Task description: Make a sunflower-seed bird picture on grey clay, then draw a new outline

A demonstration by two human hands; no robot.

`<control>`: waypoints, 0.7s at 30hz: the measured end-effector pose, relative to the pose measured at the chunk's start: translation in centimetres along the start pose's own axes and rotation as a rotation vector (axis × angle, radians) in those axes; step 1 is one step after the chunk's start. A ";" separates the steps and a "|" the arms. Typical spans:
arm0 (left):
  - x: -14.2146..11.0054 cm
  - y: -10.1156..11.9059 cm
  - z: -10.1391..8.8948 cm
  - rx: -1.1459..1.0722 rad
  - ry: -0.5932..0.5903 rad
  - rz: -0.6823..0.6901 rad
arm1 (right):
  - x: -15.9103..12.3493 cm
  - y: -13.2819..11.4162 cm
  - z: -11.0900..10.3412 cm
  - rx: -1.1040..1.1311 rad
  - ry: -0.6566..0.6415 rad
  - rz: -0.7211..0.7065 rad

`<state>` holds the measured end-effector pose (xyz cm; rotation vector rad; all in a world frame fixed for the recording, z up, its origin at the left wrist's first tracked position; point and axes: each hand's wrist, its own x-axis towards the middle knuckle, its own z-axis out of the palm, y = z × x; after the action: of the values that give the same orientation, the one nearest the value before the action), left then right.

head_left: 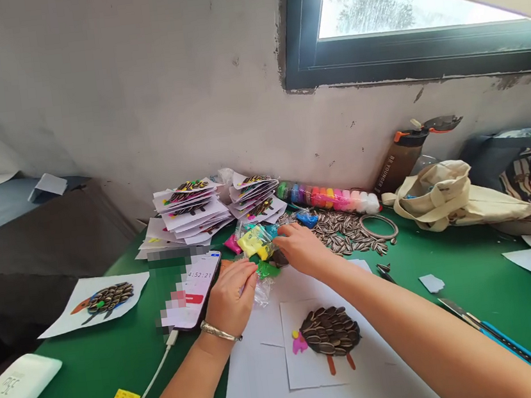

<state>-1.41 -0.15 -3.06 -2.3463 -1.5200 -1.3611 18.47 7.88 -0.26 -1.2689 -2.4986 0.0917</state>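
Observation:
My left hand (232, 297), with a bracelet on its wrist, is beside the phone at the near edge of a heap of modelling clay in plastic bags. Its fingers are pressed together; what they hold, if anything, is hidden. Over the right side of the heap is my right hand (299, 246), fingers bent and closed, their tips out of clear sight. Yellow clay (251, 242) and green clay (267, 270) show between the hands. Nearer me, a paper card (299, 375) lies on white sheets (250, 388), bearing a hedgehog-like animal of sunflower seeds (333, 333) with a pink clay head and brown legs.
Loose sunflower seeds (346, 228) and a tape ring (379, 227) lie behind. Stacked seed-picture cards (195, 217) and a tube of coloured clay (328, 198) stand by the wall. A charging phone (194, 291) is left, a blue utility knife (510, 343) right, a bottle (399, 160) behind.

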 end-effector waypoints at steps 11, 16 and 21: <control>0.5 1.1 -0.8 -0.133 -0.001 -0.273 | -0.6 -2.4 -3.4 0.187 -0.003 0.022; 0.8 1.9 -1.2 -0.391 -0.136 -0.545 | -1.3 -4.6 -4.7 0.417 -0.091 0.031; 1.1 2.7 -1.2 -0.572 -0.226 -0.684 | -2.1 -4.9 -4.7 0.531 -0.092 0.158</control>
<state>0.00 -1.25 -0.47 -2.4311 -2.4365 -1.9303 17.39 2.80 4.62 -1.2386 -2.2168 0.8081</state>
